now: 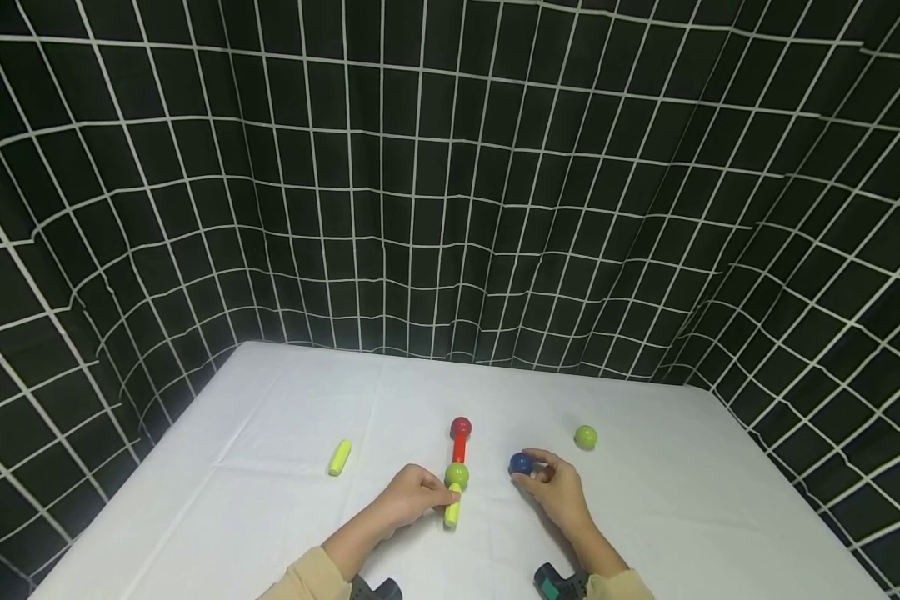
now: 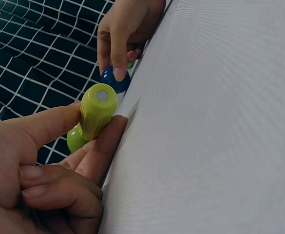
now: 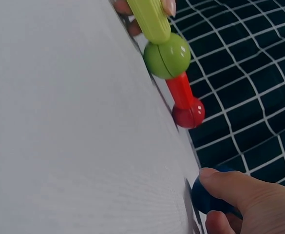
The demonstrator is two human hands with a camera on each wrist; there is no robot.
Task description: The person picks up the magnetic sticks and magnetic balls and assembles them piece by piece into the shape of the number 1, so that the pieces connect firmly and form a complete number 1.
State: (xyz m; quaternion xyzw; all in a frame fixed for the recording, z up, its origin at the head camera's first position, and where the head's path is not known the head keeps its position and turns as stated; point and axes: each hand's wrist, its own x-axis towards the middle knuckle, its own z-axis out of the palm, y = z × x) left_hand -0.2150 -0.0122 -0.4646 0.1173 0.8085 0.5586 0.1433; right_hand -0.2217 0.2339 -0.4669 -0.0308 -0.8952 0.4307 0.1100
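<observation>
My left hand (image 1: pixel 414 497) pinches a yellow-green rod (image 1: pixel 452 510) between thumb and finger. Its far end meets a green ball (image 1: pixel 457 475), from which a red rod (image 1: pixel 459 447) leads to a red ball (image 1: pixel 461 427), all in one line on the table. A round grey disc shows in the rod's near end in the left wrist view. To the right, my right hand (image 1: pixel 560 492) grips a blue ball (image 1: pixel 521 463) with thumb and fingers, low at the tabletop. The blue ball is apart from the line and partly covered by the thumb in the right wrist view (image 3: pixel 206 197).
A second yellow-green rod (image 1: pixel 340 457) lies alone on the left of the white table (image 1: pixel 285 417). Another green ball (image 1: pixel 586 437) sits beyond my right hand. Black cloth with a white grid (image 1: pixel 390 208) hangs behind the table and along both sides.
</observation>
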